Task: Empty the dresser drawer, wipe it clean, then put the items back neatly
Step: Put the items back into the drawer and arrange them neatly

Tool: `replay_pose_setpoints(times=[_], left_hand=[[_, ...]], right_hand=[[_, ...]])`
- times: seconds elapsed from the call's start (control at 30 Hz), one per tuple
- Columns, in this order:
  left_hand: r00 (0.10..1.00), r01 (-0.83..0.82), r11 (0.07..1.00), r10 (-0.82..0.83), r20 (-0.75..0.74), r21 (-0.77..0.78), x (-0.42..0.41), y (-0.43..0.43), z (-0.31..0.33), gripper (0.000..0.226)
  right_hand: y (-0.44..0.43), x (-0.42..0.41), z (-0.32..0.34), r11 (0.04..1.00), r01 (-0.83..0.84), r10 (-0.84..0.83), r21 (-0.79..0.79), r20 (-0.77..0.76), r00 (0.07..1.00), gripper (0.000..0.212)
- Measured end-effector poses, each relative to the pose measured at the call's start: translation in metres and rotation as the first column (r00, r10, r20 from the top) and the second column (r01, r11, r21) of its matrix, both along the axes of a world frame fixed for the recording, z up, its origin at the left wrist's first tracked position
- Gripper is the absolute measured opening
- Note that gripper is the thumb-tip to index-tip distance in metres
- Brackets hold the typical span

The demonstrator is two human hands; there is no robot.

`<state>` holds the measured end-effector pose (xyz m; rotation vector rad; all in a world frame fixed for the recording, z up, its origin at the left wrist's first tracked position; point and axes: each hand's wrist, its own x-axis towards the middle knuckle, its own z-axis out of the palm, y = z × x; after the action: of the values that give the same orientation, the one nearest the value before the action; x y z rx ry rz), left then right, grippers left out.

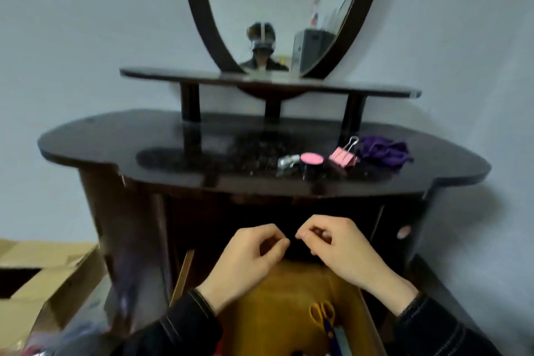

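Over one open drawer [284, 312], two hands, left hand [248, 259], right hand [345, 251], fingers [310, 230] pinched together.

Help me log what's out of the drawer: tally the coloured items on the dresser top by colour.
Pink: 2, binder clip and pink-lidded jar
Silver: 1, small metal piece
Purple: 1, crumpled cloth
Total: 4
Dark patch left of them: too blurred to count.

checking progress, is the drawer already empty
No, yellow-handled scissors lie on the bottom of the open drawer.
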<state>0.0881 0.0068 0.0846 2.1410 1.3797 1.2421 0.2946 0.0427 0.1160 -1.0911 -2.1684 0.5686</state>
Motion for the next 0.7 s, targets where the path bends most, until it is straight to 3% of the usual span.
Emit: replay_pose_setpoints(times=[0.13, 0.23, 0.3, 0.37, 0.43, 0.53, 0.6, 0.7], left_hand=[[0.992, -0.117, 0.972, 0.104, 0.074, 0.206, 0.007, 0.019, 0.061, 0.014], [0.965, -0.249, 0.925, 0.261, -0.001, 0.285, 0.014, 0.058, 0.088, 0.012], [0.946, -0.289, 0.934, 0.312, -0.088, 0.209, 0.02, 0.087, 0.096, 0.037], [0.956, -0.26, 0.965, 0.263, -0.133, 0.038, 0.028, 0.114, 0.099, 0.068], [0.958, -0.236, 0.969, 0.219, -0.183, -0.076, 0.037, 0.136, 0.1, 0.084], [0.891, -0.259, 0.962, 0.204, -0.404, -0.084, 0.045, 0.156, 0.095, 0.073], [0.873, -0.239, 0.968, 0.182, -0.452, -0.072, 0.045, 0.159, 0.092, 0.054], [0.854, -0.245, 0.969, 0.224, -0.47, 0.017, 0.043, 0.16, 0.089, 0.039]], right_hand=[[0.025, 0.003, 0.047, 0.979, 0.121, -0.091, 0.161, -0.184, 0.979, 0.011], [0.064, 0.01, 0.057, 0.957, 0.266, -0.231, 0.117, -0.246, 0.941, 0.009], [0.086, 0.015, 0.059, 0.95, 0.312, -0.302, -0.001, -0.253, 0.919, 0.015], [0.1, 0.019, 0.058, 0.941, 0.331, -0.338, -0.074, -0.294, 0.894, 0.019], [0.108, 0.023, 0.058, 0.939, 0.326, -0.343, -0.109, -0.339, 0.876, 0.019], [0.114, 0.03, 0.057, 0.939, 0.296, -0.343, -0.174, -0.418, 0.841, 0.016], [0.118, 0.034, 0.059, 0.931, 0.282, -0.361, -0.23, -0.478, 0.801, 0.012], [0.129, 0.037, 0.062, 0.881, 0.397, -0.472, -0.255, -0.486, 0.735, 0.014]])
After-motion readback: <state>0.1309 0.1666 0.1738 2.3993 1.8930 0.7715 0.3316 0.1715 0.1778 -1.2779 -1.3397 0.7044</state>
